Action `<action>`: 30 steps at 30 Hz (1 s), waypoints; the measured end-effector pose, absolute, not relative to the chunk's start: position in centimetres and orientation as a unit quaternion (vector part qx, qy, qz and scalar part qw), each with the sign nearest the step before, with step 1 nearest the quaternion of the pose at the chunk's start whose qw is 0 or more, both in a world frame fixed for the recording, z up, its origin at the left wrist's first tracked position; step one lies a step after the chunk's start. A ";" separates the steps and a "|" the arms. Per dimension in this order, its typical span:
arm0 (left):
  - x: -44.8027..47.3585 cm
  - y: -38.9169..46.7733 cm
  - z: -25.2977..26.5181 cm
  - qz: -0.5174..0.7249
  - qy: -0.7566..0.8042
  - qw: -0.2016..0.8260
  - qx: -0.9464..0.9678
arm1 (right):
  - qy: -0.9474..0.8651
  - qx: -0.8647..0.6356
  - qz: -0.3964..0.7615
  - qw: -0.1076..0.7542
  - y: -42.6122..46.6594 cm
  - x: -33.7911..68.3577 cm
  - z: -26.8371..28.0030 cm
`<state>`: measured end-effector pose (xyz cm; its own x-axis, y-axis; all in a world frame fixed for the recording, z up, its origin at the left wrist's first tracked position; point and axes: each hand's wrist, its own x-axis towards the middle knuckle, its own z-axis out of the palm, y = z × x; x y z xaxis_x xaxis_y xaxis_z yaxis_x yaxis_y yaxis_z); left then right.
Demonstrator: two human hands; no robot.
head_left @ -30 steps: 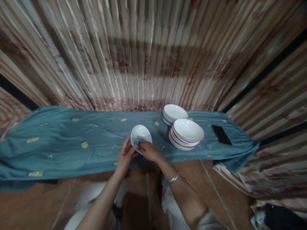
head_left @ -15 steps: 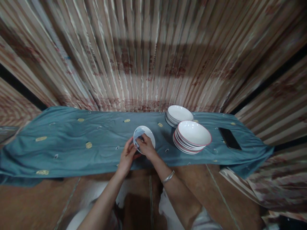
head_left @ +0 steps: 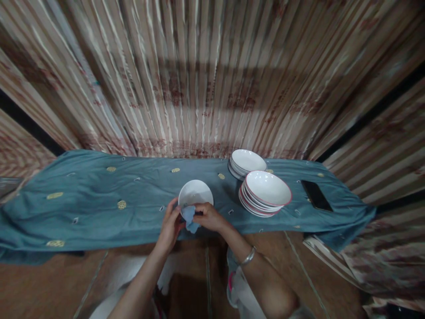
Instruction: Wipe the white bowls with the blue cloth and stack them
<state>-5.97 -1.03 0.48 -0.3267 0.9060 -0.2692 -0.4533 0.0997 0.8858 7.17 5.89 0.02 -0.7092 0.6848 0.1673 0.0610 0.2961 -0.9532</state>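
Observation:
A small white bowl [head_left: 196, 190] is tilted over the near part of the cloth-covered table. My left hand [head_left: 170, 226] is closed on its left rim, thumb at the edge and the other fingers partly hidden beneath. In my right hand [head_left: 210, 217], a light blue cloth [head_left: 190, 218] is pinched between thumb and fingers. The cloth hangs over the bowl's near rim, close to my left thumb. A silver bangle [head_left: 249, 256] circles my right wrist.
To the right stands a stack of red-rimmed white bowls [head_left: 268, 189], with a stack of white dishes [head_left: 248, 161] behind it. A black phone [head_left: 316, 195] lies farther right. The table wears a teal patterned cloth [head_left: 96, 199]; pleated curtains [head_left: 199, 79] hang behind.
My right hand has moved the blue cloth from the bowl's inside to its near rim. The bowl's inner face shows more now. Both stacks and the phone stay in place.

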 end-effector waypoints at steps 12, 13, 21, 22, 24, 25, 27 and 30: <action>-5.8 -0.9 0.3 0.614 0.541 0.521 0.241 | -0.885 -0.398 0.180 0.162 6.6 8.4 -0.7; -5.8 -0.9 0.2 0.613 0.542 0.520 0.245 | -0.880 -0.411 0.164 0.171 6.7 8.1 -0.9; -6.3 -0.9 -0.5 0.607 0.543 0.517 0.262 | -0.825 -0.373 0.256 0.339 6.9 5.4 -1.5; -6.3 -0.9 -0.6 0.608 0.542 0.517 0.262 | -0.819 -0.355 0.286 0.349 6.7 5.2 -1.3; -6.3 -0.9 -0.7 0.611 0.539 0.518 0.261 | -0.807 -0.314 0.351 0.357 6.4 5.2 -0.8; -6.3 -0.9 -0.7 0.612 0.539 0.517 0.259 | -0.801 -0.295 0.382 0.355 6.3 5.3 -0.6; -6.3 -0.9 -0.5 0.615 0.540 0.516 0.251 | -0.787 -0.273 0.437 0.339 6.3 5.7 -0.3; -6.2 -0.9 -0.2 0.616 0.547 0.514 0.240 | -0.773 -0.266 0.497 0.290 6.5 6.4 -0.3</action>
